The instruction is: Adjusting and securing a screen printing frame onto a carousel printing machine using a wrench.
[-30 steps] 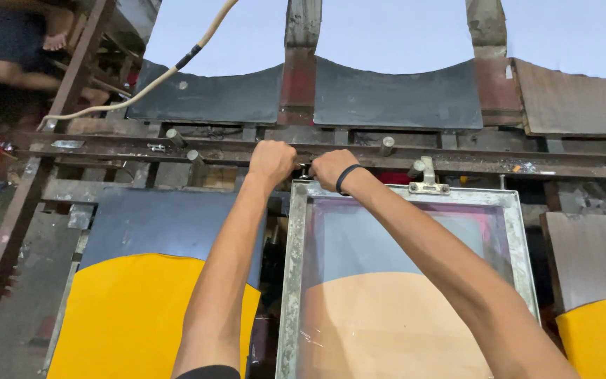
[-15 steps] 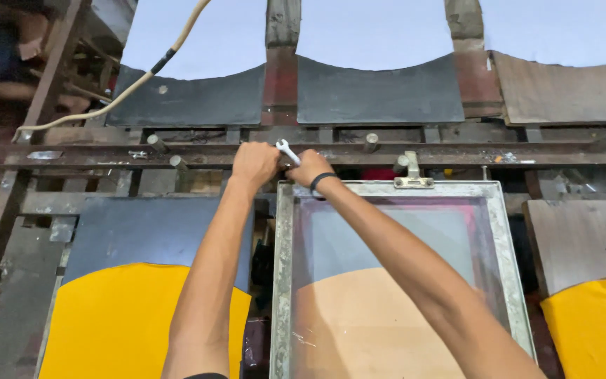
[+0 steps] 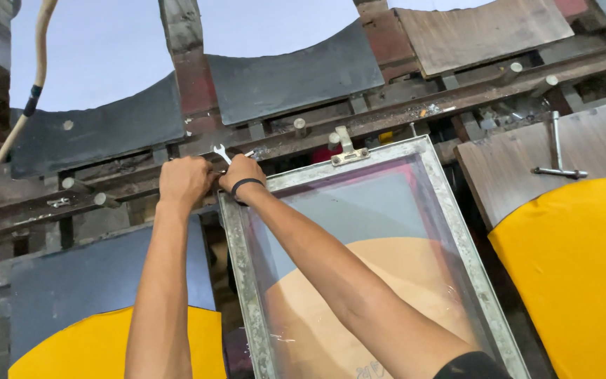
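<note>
Both my arms reach forward to the far left corner of a metal-framed printing screen (image 3: 457, 231). My right hand (image 3: 242, 177), with a black band on its wrist, is closed around a small open-ended wrench (image 3: 221, 152) whose jaw sticks up above my fingers. My left hand (image 3: 185, 182) is clenched right beside it, at the frame's corner on the rusty metal rail (image 3: 387, 116). What my left hand grips is hidden by its fingers. The screen's mesh is translucent, with an orange shape showing through it.
Yellow cloth lies on the dark pallet at lower left (image 3: 92, 344) and on the wooden pallet at right (image 3: 576, 260). A T-shaped metal tool (image 3: 557, 158) rests on the right pallet. A hinge clamp (image 3: 347, 149) holds the screen's top edge. A cream hose (image 3: 19, 116) hangs at left.
The view has tilted and shifted, so the rail now slopes up to the right. My hands stay together at the screen's corner; the wrench's jaw now shows above my right hand.
</note>
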